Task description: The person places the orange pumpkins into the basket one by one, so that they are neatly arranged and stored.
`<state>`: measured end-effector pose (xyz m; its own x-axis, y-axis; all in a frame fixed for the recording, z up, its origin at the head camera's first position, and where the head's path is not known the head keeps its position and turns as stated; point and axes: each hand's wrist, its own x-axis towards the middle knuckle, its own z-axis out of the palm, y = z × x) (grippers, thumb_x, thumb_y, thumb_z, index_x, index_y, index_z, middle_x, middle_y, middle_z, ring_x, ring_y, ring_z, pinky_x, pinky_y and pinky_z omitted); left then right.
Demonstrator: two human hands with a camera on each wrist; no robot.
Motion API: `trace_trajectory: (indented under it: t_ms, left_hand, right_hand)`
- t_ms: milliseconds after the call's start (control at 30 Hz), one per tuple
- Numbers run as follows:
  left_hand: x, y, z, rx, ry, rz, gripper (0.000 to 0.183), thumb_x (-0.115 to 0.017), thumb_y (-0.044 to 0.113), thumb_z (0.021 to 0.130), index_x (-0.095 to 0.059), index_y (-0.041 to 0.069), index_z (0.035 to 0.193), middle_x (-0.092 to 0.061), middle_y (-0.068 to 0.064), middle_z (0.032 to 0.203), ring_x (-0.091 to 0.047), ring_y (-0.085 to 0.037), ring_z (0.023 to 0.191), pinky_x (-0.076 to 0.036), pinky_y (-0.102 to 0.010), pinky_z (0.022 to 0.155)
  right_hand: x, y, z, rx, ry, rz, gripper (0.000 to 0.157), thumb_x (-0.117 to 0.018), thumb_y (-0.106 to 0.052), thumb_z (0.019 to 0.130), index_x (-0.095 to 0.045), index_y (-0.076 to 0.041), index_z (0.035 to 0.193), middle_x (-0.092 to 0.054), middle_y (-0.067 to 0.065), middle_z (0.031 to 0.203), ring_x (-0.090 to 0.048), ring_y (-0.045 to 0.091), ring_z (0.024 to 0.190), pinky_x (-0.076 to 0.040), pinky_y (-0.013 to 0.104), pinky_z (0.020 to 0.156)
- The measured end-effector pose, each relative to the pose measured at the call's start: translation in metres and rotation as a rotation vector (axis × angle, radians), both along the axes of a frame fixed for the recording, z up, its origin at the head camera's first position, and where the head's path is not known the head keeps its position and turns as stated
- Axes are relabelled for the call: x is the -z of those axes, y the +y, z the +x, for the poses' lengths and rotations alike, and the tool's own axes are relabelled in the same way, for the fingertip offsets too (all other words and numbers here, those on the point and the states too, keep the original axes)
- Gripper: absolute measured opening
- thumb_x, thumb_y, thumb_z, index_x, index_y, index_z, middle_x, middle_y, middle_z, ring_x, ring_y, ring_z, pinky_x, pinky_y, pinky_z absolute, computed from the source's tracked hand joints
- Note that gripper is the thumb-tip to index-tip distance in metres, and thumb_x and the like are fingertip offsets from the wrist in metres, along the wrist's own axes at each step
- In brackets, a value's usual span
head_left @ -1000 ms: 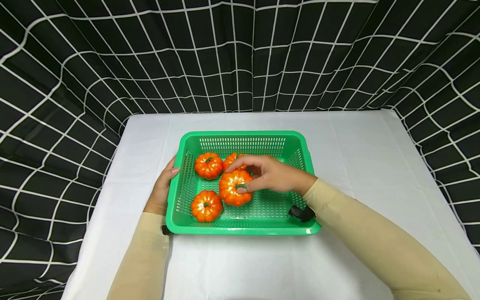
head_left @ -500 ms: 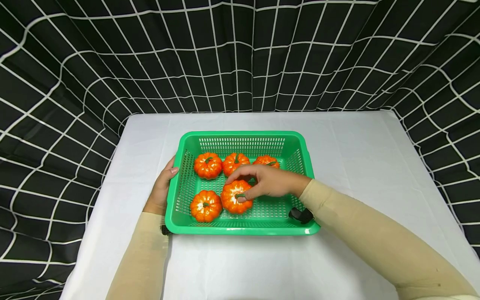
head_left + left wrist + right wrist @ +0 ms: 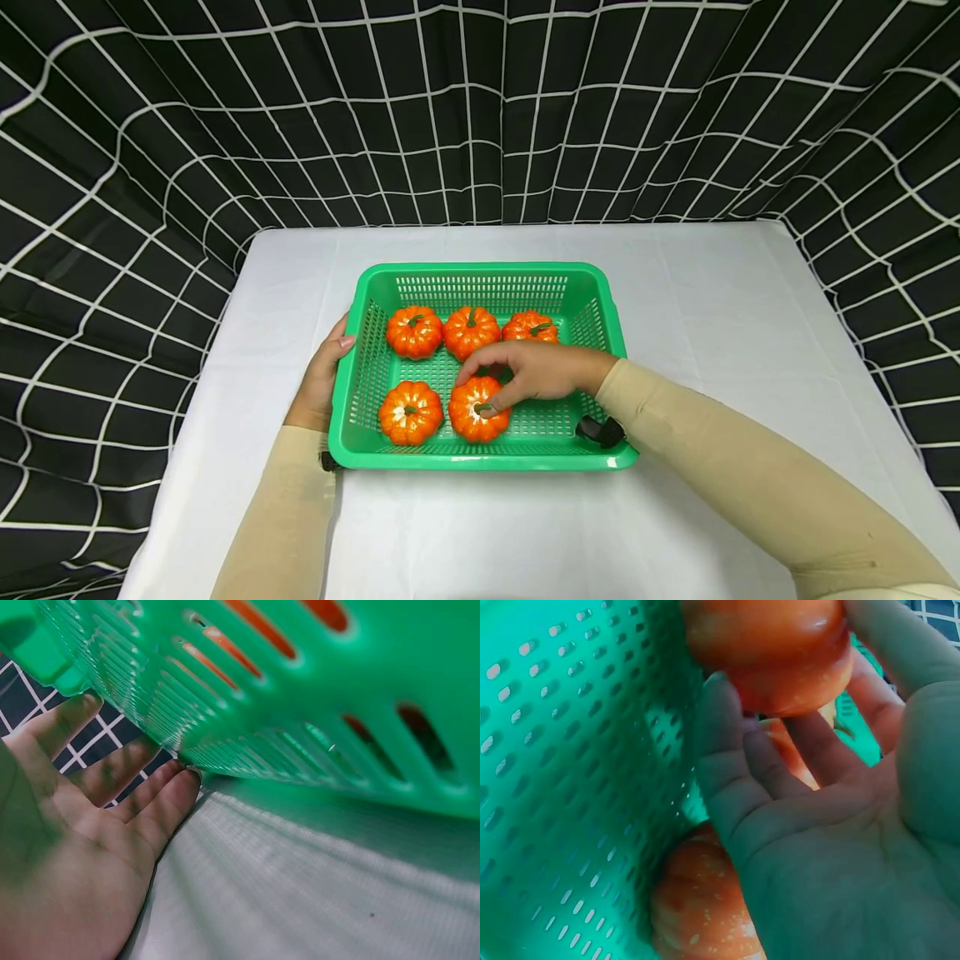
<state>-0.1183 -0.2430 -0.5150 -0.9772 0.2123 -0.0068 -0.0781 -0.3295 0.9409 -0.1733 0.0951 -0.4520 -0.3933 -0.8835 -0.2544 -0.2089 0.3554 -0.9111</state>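
A glossy orange mini pumpkin [image 3: 474,425] with a green stem is in my right hand [image 3: 546,369], low inside the green plastic basket [image 3: 480,461]. My thumb lies by its stem, and the other fingers go round its far side. In the right wrist view, the gripped pumpkin [image 3: 769,652] is at the top, with another pumpkin [image 3: 701,900] lower down. Left of the held one sits a front pumpkin [image 3: 410,413]. Outside the basket's left wall, my left hand [image 3: 321,375] touches it; its fingers [image 3: 161,806] extend fairly straight in the left wrist view.
A back row holds a left pumpkin [image 3: 415,332], a middle pumpkin [image 3: 472,334] and a right pumpkin [image 3: 528,327]. The basket stands on a white-covered table [image 3: 712,333]. Black curtains with a white grid [image 3: 450,108] surround the table. A black strap [image 3: 600,431] is at my right wrist.
My right hand has moved the gripped pumpkin toward the basket's front side and slightly right, beside the front left pumpkin. The back row shows more fully now. My left hand stays at the basket.
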Motion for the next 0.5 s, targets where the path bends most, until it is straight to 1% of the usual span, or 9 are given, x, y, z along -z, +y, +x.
trace_trajectory:
  t_ms: [167,300,500]
  left_hand:
    - [0.0015,-0.0007,-0.0004,-0.014,-0.003,-0.017,0.074,-0.031,0.019,0.102,-0.024,0.016,0.176,-0.047,-0.016,0.159,-0.063,-0.025,0.12,-0.057,-0.037,0.099]
    - [0.0017,-0.0004,-0.0004,-0.021,-0.003,-0.025,0.074,-0.031,0.019,0.102,-0.023,0.016,0.176,-0.042,-0.019,0.163,-0.061,-0.025,0.122,-0.056,-0.036,0.1]
    - [-0.0011,0.0017,0.0009,-0.015,-0.009,-0.017,0.074,-0.03,0.019,0.102,-0.024,0.017,0.175,-0.046,-0.017,0.159,-0.062,-0.026,0.119,-0.057,-0.036,0.099]
  right_hand:
    - [0.0019,0.0005,-0.0004,-0.016,0.041,0.039,0.039,-0.085,-0.012,0.095,-0.074,-0.022,0.13,-0.068,-0.01,0.13,-0.056,0.02,0.127,-0.043,0.049,0.115]
    - [0.0025,0.0004,-0.0003,-0.024,0.058,0.054,0.04,-0.085,-0.01,0.095,-0.074,-0.021,0.132,-0.068,-0.011,0.131,-0.057,0.018,0.127,-0.043,0.048,0.115]
    - [0.0014,0.0009,0.0,-0.036,0.058,0.053,0.049,-0.081,-0.001,0.094,-0.072,-0.02,0.137,-0.066,-0.011,0.137,-0.057,0.019,0.128,-0.044,0.047,0.115]
